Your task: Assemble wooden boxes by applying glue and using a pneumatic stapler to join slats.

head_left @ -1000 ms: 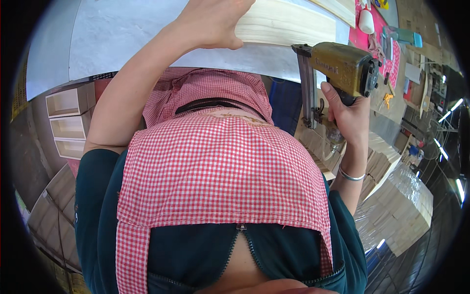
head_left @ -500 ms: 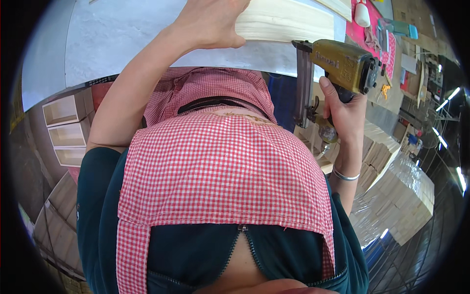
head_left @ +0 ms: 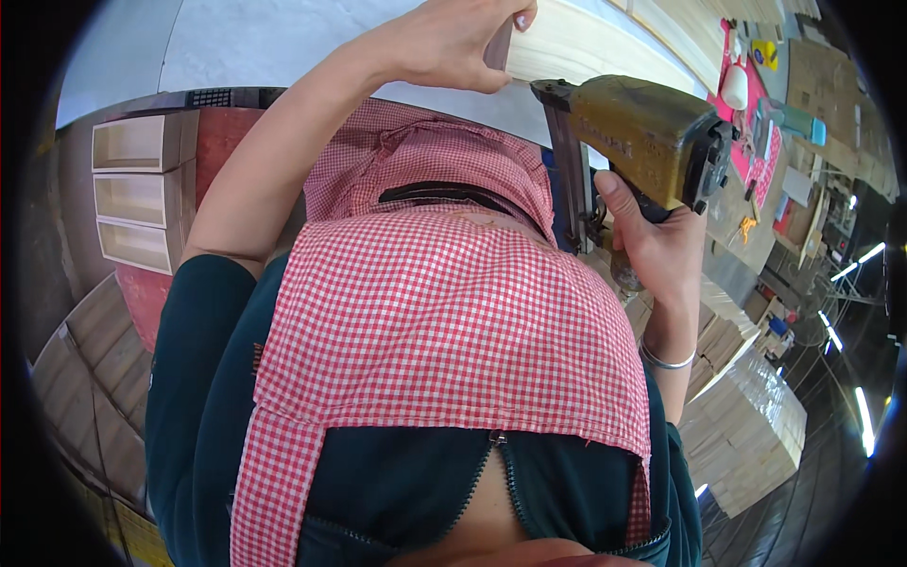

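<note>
My left hand is closed round the end of a pale wooden board at the top of the view, thumb below and fingers curling over. A narrow brownish face shows between thumb and fingers. In my right hand is a gold and black nail gun, its handle in my fist and its thumb lying along the side. The gun's nose points left, close to the board's near edge and a little right of my left thumb. Whether the nose touches the wood I cannot tell.
The board lies over a pale worktable. Open wooden boxes are stacked at the left. At the right are a white bottle on a pink cloth, orange scissors and a wrapped stack of wood pieces.
The nail gun has swung left and nearer to my left hand. My left fingers have curled further round the board end. The whole view has shifted slightly.
</note>
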A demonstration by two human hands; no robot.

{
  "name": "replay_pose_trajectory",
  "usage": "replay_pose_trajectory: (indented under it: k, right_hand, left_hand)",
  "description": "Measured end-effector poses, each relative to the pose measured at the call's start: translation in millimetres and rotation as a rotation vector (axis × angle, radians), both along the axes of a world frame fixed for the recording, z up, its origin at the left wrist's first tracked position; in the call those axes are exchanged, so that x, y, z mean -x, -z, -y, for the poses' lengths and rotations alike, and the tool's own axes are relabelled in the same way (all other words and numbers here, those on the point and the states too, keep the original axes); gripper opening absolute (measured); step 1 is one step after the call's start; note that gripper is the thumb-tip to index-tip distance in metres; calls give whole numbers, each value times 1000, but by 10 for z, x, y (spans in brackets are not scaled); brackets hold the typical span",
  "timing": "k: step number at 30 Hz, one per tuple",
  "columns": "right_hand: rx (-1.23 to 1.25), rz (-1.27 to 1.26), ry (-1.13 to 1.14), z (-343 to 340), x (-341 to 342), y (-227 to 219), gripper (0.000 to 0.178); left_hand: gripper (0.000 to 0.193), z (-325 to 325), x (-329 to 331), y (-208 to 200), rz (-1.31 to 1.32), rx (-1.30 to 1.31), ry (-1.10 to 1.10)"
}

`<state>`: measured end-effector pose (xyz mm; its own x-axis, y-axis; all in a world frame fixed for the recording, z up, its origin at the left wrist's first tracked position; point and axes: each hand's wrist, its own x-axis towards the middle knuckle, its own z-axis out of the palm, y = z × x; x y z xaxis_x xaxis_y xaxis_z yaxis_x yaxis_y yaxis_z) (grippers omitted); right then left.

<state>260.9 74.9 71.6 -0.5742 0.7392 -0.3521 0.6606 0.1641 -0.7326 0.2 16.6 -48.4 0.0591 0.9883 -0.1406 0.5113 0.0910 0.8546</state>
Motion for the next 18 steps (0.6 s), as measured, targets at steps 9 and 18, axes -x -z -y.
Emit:
replay_pose_trajectory:
  k: [9, 18]
  right_hand:
    - [-29, 28, -15, -93, -31, 59, 31]
    - [56, 30, 151, 22, 31, 59, 37]
  left_hand:
    - [53, -200, -117, 77, -30, -124, -14]
    - [50, -208, -94, 162, -59, -245, -46]
